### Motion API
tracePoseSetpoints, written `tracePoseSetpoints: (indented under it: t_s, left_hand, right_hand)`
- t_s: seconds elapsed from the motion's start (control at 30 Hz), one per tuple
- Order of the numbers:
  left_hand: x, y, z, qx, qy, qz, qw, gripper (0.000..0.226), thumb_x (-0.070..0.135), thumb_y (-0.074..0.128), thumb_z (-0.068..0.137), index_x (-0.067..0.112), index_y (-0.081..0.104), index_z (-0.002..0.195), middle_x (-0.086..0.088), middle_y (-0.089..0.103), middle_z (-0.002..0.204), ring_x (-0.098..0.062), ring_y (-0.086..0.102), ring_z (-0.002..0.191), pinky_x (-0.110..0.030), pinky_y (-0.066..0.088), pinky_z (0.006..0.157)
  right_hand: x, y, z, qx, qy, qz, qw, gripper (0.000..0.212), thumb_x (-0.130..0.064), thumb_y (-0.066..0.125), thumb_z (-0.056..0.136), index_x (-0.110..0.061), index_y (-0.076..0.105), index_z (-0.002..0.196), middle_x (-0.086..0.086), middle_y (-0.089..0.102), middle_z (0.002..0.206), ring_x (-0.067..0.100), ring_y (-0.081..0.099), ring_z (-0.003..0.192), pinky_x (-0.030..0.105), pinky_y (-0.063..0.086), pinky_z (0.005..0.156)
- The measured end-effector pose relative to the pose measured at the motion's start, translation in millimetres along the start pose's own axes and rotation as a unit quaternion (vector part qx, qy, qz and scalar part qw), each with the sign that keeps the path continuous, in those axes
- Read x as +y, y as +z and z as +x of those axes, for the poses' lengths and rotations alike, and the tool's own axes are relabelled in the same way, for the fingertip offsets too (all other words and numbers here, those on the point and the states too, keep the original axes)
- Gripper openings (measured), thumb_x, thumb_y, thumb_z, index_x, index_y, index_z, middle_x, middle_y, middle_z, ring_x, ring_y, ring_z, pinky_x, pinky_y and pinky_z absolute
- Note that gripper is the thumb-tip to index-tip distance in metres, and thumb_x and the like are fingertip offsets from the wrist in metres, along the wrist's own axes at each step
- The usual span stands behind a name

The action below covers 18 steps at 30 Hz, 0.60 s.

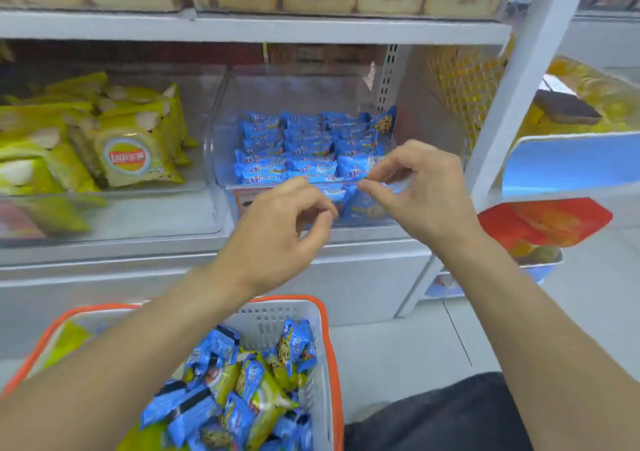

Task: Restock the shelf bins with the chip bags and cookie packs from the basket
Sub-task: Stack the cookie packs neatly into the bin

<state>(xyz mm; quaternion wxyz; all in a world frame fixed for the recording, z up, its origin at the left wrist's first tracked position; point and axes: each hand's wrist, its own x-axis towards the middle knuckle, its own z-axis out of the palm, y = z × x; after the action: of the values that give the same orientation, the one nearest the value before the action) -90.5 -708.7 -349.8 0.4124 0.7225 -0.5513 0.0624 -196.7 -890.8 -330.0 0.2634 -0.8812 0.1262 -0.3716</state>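
Hovering at the clear cookie bin (221, 159), the left hand (277, 228) and right hand (420, 190), fingers curled, seemingly empty, look between placements; next comes reaching to 6 o'clock for blue cookie packs (207, 364) in the basket (322, 346).

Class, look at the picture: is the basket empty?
No: the basket holds many blue cookie packs and some yellow-green chip bags.

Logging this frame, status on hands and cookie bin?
Left hand curled, empty. Right hand pinching a cookie pack at the bin front. Basket still loaded. Nothing blocking.
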Motion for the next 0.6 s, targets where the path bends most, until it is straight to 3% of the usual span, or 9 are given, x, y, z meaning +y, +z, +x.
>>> tracePoseSetpoints:
  t_s: [0.13,0.23,0.37,0.43,0.5,0.6]
  left_hand:
    - [-43,-3,-91,-0.127,-0.122,-0.026,0.984,0.013,0.027,0.056,0.088,0.027,0.069,0.087,0.009,0.063,0.074,-0.002,0.056,0.067,-0.015,0.040,0.063]
    - [-79,-3,-163,-0.160,-0.235,-0.055,0.957,0.011,0.028,0.058,0.089,0.030,0.068,0.088,0.012,0.070,0.078,-0.003,0.064,0.073,-0.022,0.049,0.069]
    - [-104,3,-246,-0.206,-0.340,-0.031,0.917,0.017,0.017,0.065,0.094,0.034,0.062,0.096,0.016,0.062,0.084,-0.002,0.062,0.081,-0.022,0.045,0.074]
    - [-105,12,-276,-0.268,-0.369,-0.018,0.890,0.021,0.023,0.063,0.095,0.028,0.061,0.116,0.009,0.057,0.105,-0.004,0.057,0.099,-0.022,0.044,0.088]
    - [-108,23,-302,-0.318,-0.366,0.019,0.874,0.040,0.031,0.064,0.094,0.024,0.056,0.133,0.003,0.048,0.132,-0.012,0.049,0.122,-0.024,0.039,0.101]
    - [-108,35,-323,-0.346,-0.344,0.084,0.869,0.053,0.043,0.062,0.092,0.033,0.050,0.142,0.007,0.036,0.149,-0.015,0.034,0.138,-0.036,0.032,0.110]
  right_hand:
    - [-36,52,-32,-0.085,0.008,0.037,0.996,0.017,-0.017,0.083,0.073,-0.022,0.067,0.071,-0.005,0.063,0.070,0.003,0.055,0.058,0.011,0.041,0.062]
    - [-53,103,-71,-0.203,0.036,0.058,0.977,0.017,-0.014,0.081,0.073,-0.021,0.066,0.070,-0.006,0.062,0.067,-0.002,0.051,0.056,0.013,0.041,0.060]
    - [-51,163,-143,-0.396,0.147,0.079,0.903,0.012,-0.012,0.081,0.076,-0.014,0.070,0.075,-0.012,0.061,0.064,-0.005,0.056,0.055,0.010,0.044,0.060]
    - [-45,180,-172,-0.493,0.173,0.044,0.852,0.014,-0.014,0.081,0.078,-0.011,0.069,0.086,-0.006,0.065,0.074,0.001,0.061,0.066,0.018,0.050,0.068]
    - [-40,193,-192,-0.569,0.195,0.009,0.799,0.025,-0.018,0.081,0.080,-0.011,0.067,0.099,0.003,0.069,0.093,0.016,0.066,0.085,0.028,0.053,0.078]
    - [-40,212,-217,-0.615,0.226,-0.025,0.755,0.040,-0.023,0.081,0.080,-0.014,0.062,0.114,0.007,0.066,0.109,0.023,0.065,0.097,0.036,0.055,0.085]
